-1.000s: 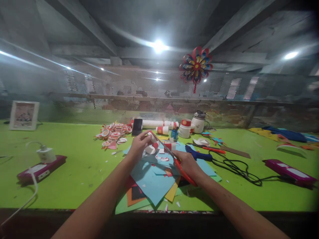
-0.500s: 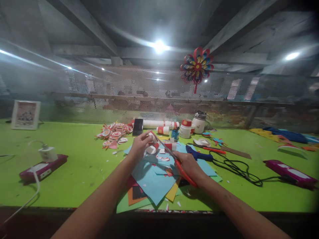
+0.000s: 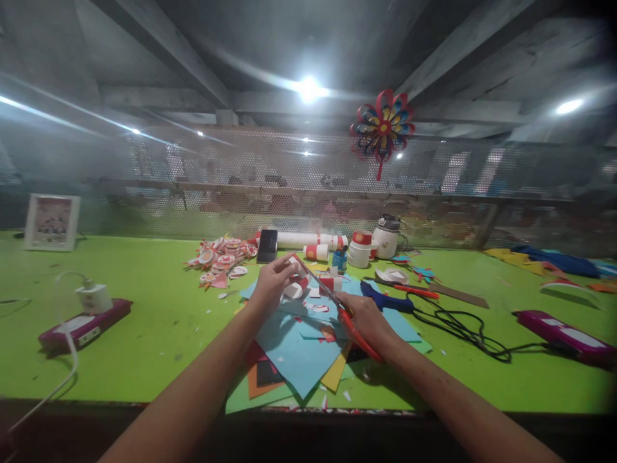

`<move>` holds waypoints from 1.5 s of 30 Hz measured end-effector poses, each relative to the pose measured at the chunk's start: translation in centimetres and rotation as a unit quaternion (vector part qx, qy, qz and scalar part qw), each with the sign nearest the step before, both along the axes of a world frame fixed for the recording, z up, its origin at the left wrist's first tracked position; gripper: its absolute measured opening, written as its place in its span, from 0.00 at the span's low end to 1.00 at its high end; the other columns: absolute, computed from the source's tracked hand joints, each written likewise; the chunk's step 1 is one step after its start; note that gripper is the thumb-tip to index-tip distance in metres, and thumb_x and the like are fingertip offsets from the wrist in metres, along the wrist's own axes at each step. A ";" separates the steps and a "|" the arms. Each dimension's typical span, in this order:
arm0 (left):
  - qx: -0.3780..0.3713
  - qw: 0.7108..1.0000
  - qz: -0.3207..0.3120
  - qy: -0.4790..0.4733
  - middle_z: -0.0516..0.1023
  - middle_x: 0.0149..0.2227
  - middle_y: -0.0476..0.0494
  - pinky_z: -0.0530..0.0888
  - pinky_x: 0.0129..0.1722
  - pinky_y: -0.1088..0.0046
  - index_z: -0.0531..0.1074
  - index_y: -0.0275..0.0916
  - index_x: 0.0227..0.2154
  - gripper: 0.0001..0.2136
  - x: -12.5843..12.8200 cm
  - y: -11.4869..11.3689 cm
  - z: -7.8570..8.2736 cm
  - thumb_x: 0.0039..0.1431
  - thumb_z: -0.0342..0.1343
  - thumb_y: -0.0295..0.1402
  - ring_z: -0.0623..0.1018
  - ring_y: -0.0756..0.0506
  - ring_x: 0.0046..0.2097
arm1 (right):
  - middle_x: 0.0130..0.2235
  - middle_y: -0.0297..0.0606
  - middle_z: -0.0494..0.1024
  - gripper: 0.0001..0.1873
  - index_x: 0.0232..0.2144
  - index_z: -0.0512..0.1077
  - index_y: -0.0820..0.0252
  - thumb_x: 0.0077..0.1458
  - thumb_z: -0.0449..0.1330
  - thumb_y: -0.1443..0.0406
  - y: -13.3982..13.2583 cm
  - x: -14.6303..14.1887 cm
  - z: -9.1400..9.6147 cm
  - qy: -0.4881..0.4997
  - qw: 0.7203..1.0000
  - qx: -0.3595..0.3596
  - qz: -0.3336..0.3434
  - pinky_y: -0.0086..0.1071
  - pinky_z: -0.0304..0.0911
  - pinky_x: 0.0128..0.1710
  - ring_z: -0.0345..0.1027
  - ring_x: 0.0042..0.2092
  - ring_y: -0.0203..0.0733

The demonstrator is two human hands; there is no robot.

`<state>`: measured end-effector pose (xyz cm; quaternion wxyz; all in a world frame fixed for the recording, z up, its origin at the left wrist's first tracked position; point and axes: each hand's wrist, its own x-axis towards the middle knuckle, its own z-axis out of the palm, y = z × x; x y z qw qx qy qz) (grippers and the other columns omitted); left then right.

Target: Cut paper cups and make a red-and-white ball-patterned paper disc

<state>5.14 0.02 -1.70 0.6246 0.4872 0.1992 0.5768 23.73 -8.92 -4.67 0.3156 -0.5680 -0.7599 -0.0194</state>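
Currently, the left hand [image 3: 276, 281] is raised over the far-left part of the light-blue paper [image 3: 301, 360], wrist bent inward, thumb and fingertips drawn narrow on a small red-and-white paper piece [image 3: 294, 259], held above that sheet. Right hand [image 3: 367, 318]: at the blue paper's right side, knuckles up, fingers wrapped round red scissors [image 3: 357, 335]; metal blades slant toward the piece, contact unclear. Blue paper: flat, matt, one corner pointing nearward. Beyond it, a tapered paper cup [image 3: 316, 252] on its side; far-left, heaped round paper cutouts [image 3: 224, 257]; right, a smooth blue glue gun [image 3: 385, 300].
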 end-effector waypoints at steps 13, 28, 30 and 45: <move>-0.005 1.000 -0.017 -0.003 0.74 0.30 0.46 0.74 0.38 0.63 0.73 0.32 0.42 0.21 -0.3 0.3 0.1 0.42 0.65 0.29 0.76 0.48 0.30 | 0.34 0.39 0.79 0.17 0.37 0.74 0.60 0.48 0.50 0.72 0.2 0.1 -0.3 0.006 1.000 0.007 0.004 0.29 0.60 0.34 0.72 0.34 0.42; 0.007 1.000 -0.002 0.003 0.77 0.36 0.40 0.73 0.38 0.65 0.75 0.30 0.36 0.18 -0.1 0.1 0.1 0.38 0.67 0.29 0.76 0.47 0.32 | 0.39 0.39 0.80 0.19 0.41 0.74 0.58 0.48 0.51 0.71 0.5 0.2 -0.1 0.025 0.999 0.007 0.028 0.32 0.63 0.37 0.74 0.39 0.45; 0.006 1.000 -0.004 0.003 0.77 0.35 0.41 0.73 0.37 0.65 0.75 0.30 0.36 0.18 -0.2 0.1 0.2 0.38 0.67 0.29 0.76 0.47 0.32 | 0.39 0.40 0.80 0.19 0.41 0.74 0.58 0.48 0.51 0.72 0.4 0.2 -0.1 0.022 0.999 0.007 0.030 0.33 0.63 0.37 0.74 0.39 0.45; -0.004 1.000 -0.003 0.008 0.77 0.30 0.44 0.73 0.36 0.67 0.75 0.29 0.38 0.20 -0.4 0.2 0.1 0.37 0.67 0.27 0.75 0.49 0.30 | 0.36 0.38 0.81 0.18 0.40 0.75 0.58 0.47 0.53 0.71 0.1 0.0 0.2 0.025 1.000 -0.010 0.014 0.30 0.62 0.35 0.74 0.36 0.44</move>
